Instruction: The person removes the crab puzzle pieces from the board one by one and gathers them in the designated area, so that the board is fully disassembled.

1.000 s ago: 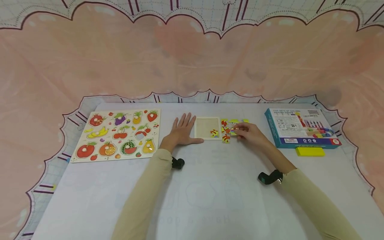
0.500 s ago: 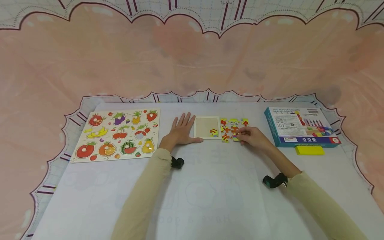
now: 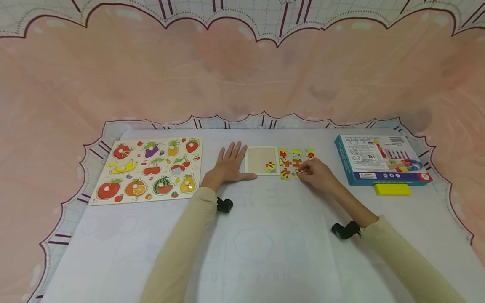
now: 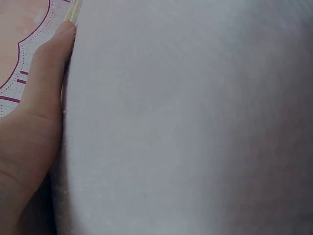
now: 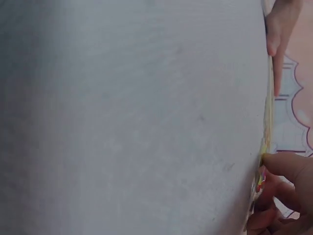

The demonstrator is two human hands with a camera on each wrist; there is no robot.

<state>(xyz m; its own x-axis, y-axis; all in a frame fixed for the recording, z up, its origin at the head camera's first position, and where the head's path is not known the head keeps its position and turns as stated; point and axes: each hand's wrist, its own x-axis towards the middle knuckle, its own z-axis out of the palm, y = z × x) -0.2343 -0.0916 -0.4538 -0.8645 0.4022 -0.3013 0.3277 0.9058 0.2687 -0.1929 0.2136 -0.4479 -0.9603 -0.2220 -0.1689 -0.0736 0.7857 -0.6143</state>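
In the head view my left hand point(image 3: 228, 164) lies with fingers spread, index fingertip at the left edge of a shallow wooden puzzle tray point(image 3: 261, 174) and thumb along its lower left corner. One yellow-and-red jigsaw piece point(image 3: 270, 167) sits in the tray's lower right corner. Several more jigsaw pieces point(image 3: 285, 162) lie in rows just right of the tray. My right hand point(image 3: 317, 174) has curled fingers and pinches a piece point(image 3: 295, 173) at the near end of those rows, mostly hidden by the fingertips. The right wrist view shows the thumb point(image 5: 286, 164) against a coloured edge.
A fruit peg-puzzle board point(image 3: 145, 170) lies at the left. To the right are a blue-and-white box point(image 3: 382, 162) and a yellow block point(image 3: 392, 190) against its near side. A white cloth point(image 3: 257, 244) covers the table.
My right hand has moved slightly toward me, bringing its piece to the near end of the rows and uncovering the pieces behind. The left hand stays put.
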